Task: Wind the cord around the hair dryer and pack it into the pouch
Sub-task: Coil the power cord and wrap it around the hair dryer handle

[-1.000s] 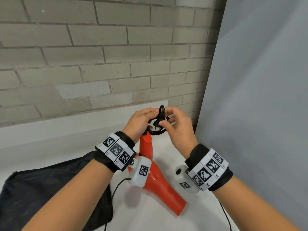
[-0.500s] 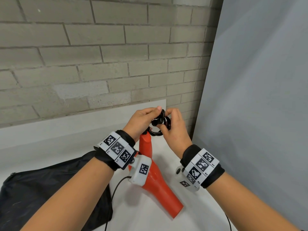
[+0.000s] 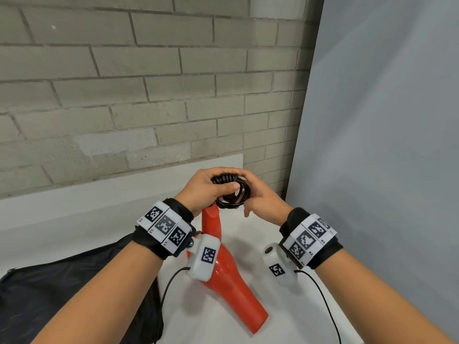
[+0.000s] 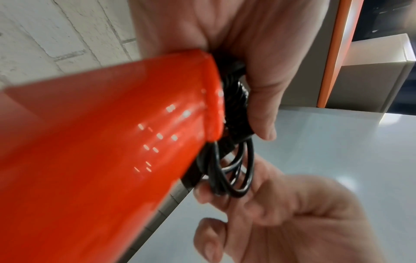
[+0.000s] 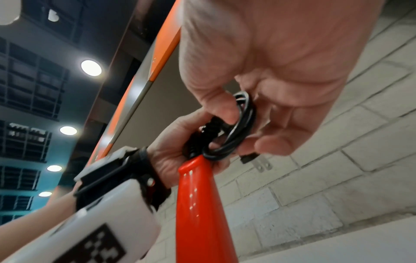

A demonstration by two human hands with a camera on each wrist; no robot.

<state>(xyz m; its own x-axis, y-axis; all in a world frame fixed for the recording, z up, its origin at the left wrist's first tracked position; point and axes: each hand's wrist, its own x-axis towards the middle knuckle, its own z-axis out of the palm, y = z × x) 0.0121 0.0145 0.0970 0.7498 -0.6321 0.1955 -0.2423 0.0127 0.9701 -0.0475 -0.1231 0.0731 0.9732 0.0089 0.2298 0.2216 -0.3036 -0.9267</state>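
Note:
A red hair dryer (image 3: 229,276) stands on the white table (image 3: 285,309) with its handle (image 5: 198,204) pointing up and its nozzle toward me. The black cord (image 3: 233,197) is bunched into a small coil at the handle's tip. My left hand (image 3: 218,186) grips the coil from above and the left, thumb laid across it (image 4: 258,80). My right hand (image 3: 258,194) holds the coil's loops (image 5: 236,131) from the right, thumb hooked through them. The plug (image 5: 254,160) hangs just under the coil. A black pouch (image 3: 62,289) lies flat at the lower left.
A brick wall (image 3: 149,95) runs close behind the table, and a grey panel (image 3: 385,145) closes off the right side. Thin black sensor cables (image 3: 323,299) trail from my wrist units over the table near the dryer.
The cord loop that stood upright between my fingertips has been gathered down into a coil. My left thumb has moved over it, and my right hand has closed in around the loops.

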